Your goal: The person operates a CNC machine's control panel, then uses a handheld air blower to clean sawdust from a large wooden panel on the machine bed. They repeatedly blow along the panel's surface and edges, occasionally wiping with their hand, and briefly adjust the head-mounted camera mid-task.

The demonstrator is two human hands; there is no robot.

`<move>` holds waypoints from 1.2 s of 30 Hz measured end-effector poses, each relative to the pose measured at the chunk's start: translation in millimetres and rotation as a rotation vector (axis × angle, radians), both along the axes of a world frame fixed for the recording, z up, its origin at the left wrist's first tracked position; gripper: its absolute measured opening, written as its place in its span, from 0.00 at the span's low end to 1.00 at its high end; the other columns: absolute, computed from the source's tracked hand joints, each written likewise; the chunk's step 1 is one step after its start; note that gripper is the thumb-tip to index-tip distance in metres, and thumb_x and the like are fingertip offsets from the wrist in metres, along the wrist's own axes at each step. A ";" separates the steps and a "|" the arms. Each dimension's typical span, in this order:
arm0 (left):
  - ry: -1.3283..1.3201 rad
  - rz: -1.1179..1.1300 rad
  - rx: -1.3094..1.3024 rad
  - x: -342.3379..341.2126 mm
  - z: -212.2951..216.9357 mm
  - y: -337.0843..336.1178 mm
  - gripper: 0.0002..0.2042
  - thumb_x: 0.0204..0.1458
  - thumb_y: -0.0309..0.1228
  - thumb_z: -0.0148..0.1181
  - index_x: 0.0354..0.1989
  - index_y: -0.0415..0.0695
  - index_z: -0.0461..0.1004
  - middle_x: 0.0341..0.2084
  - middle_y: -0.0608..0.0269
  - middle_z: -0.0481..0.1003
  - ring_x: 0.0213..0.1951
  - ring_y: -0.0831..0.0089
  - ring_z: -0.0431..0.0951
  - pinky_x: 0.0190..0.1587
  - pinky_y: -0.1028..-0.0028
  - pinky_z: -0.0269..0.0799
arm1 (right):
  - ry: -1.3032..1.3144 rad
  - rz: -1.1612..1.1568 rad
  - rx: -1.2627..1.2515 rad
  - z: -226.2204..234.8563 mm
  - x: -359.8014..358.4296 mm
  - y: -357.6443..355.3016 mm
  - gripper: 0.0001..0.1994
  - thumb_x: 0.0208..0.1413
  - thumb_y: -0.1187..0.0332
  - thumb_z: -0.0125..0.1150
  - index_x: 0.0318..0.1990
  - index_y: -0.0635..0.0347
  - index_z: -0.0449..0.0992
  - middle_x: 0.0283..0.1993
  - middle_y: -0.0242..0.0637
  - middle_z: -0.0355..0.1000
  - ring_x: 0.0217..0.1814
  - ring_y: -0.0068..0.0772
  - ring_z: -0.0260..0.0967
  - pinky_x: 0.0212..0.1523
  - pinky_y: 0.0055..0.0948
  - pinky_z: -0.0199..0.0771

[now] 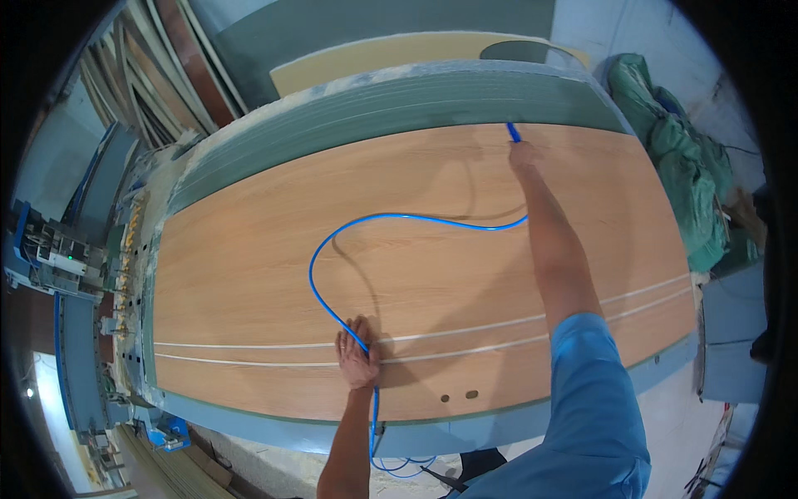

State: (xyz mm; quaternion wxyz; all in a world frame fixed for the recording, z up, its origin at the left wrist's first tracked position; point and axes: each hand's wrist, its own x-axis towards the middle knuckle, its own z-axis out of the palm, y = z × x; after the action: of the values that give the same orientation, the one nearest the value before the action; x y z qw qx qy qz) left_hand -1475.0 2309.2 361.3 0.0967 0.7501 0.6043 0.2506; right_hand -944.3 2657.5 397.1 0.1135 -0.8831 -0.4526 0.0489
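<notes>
My right hand (522, 155) reaches to the far side of a wood-grain panel (432, 283). It is closed around a slim blue hand tool, probably an air blow gun (513, 131), whose tip points at the panel's far edge. From there a blue hose (391, 216) loops left across the panel and comes back to my left hand (357, 356). That hand is palm down near the front, over the pale lines, with its fingers stretched out. The hose crosses over the fingers, disappears by the thumb side and shows again beside the wrist. Whether the fingers pinch it is hidden.
Beneath the panel lies a stack of green boards (465, 112). Machinery (71, 258) stands at the left, and long strips (133, 66) lean behind it. Green sacks (682, 158) are piled at the right. More hose (403, 466) hangs below the front edge.
</notes>
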 end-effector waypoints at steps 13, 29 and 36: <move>-0.239 0.099 -0.156 -25.8 20.8 -216.6 0.14 0.66 0.33 0.51 0.52 0.37 0.75 0.50 0.46 0.77 0.52 0.46 0.76 0.55 0.56 0.71 | 1.089 -0.340 0.289 61.5 244.3 -472.2 0.29 0.64 0.34 0.48 0.26 0.52 0.68 0.15 0.29 0.62 0.09 0.21 0.53 0.11 0.27 0.56; -0.614 0.891 -0.041 -253.6 53.7 -702.2 0.20 0.70 0.43 0.47 0.50 0.37 0.76 0.29 0.55 0.81 0.23 0.74 0.77 0.25 0.73 0.70 | 1.884 -0.143 -0.051 29.5 -150.3 -657.3 0.28 0.62 0.33 0.52 0.31 0.51 0.68 0.17 0.23 0.62 0.12 0.16 0.54 0.13 0.22 0.53; -0.646 1.252 0.181 -295.3 81.2 -874.1 0.14 0.67 0.33 0.51 0.52 0.39 0.77 0.31 0.63 0.81 0.24 0.81 0.71 0.25 0.77 0.66 | 1.572 0.266 -0.314 40.6 -269.3 -655.6 0.32 0.60 0.29 0.50 0.29 0.53 0.68 0.15 0.24 0.61 0.10 0.17 0.51 0.13 0.25 0.54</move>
State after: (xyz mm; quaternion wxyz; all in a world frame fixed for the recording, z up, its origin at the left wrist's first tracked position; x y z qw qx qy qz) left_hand -1770.3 1435.1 442.5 0.0461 0.1552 0.8398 0.5182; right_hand -1213.6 2001.9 437.6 0.2660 -0.5353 -0.3297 0.7308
